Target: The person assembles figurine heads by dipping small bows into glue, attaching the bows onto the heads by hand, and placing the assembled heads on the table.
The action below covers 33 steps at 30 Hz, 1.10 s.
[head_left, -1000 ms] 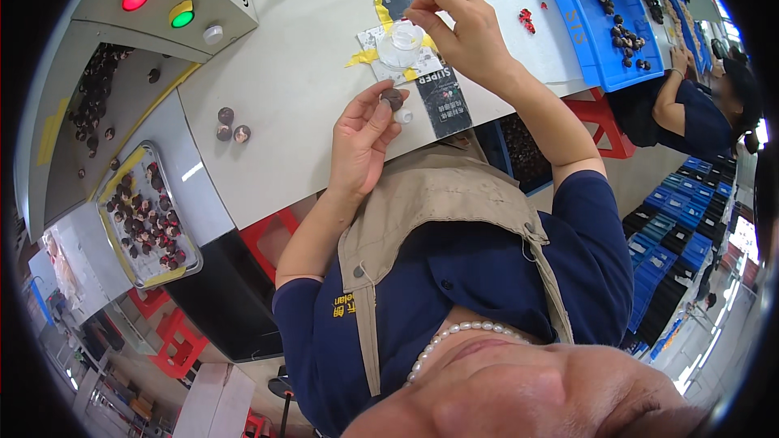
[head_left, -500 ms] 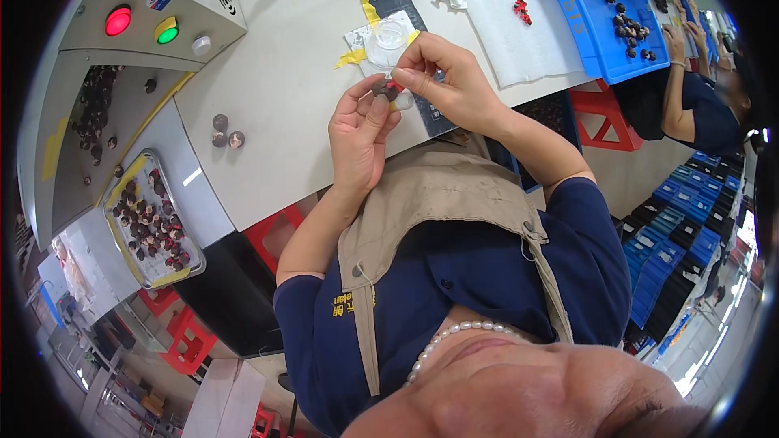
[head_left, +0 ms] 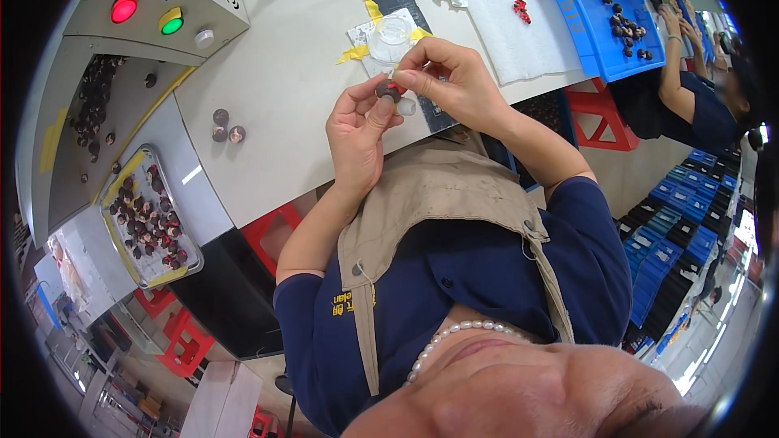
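Note:
My left hand [head_left: 357,131] is closed around a small dark brown ball [head_left: 388,91], thumb in front. A bit of red shows on the ball's upper side. The thumb and forefinger of my right hand [head_left: 456,88] are pinched together at that red part; what lies between these fingertips is too small to make out. A whitish cylindrical piece [head_left: 406,106] sticks out beside the left fingers. Just beyond both hands, a transparent round dish [head_left: 390,39] stands on a white square fixed with yellow tape.
Three brown balls [head_left: 220,134] lie on the table to the left. A metal tray [head_left: 197,255] of brown and red pieces stands beside a grey machine [head_left: 89,28] with lit buttons. At right are a white sheet [head_left: 487,24], red scraps [head_left: 521,10] and a blue bin [head_left: 578,36]. A co-worker sits beyond.
The ball has turned slightly in my left fingers, showing more of its dark side, and the whitish piece sits a little farther right. Both hands stay nearly in place.

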### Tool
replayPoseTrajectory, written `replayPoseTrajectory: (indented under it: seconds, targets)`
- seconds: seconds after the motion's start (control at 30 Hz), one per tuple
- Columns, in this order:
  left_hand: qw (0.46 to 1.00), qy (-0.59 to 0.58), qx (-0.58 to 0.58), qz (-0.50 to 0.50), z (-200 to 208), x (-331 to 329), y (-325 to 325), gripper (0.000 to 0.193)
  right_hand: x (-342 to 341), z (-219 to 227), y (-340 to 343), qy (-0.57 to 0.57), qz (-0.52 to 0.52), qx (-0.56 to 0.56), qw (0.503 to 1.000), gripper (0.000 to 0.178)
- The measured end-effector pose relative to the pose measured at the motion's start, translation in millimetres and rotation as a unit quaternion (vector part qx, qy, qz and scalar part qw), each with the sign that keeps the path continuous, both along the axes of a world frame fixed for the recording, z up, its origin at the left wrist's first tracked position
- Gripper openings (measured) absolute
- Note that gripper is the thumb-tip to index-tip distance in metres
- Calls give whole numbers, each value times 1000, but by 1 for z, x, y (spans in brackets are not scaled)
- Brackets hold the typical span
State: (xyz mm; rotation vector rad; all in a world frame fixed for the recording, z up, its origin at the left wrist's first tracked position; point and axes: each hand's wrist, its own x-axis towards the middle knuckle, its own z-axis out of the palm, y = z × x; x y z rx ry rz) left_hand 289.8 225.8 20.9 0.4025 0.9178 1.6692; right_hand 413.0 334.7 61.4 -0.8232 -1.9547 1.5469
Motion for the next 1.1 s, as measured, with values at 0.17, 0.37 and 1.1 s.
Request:
replayPoseTrajectory:
  seconds: [0.17,0.37,1.1]
  targets:
    - [999,35,22,10,6,-1,2,28,0,14,-2,-11,-12,99,995,10]
    - [990,124,57,31,11,0,3,26,-5,12,-12,68,-29,224,972,8]
    - [974,-145,-7,-172,8,1,24,45,14,-20,-5,30,-90,336,937,36]
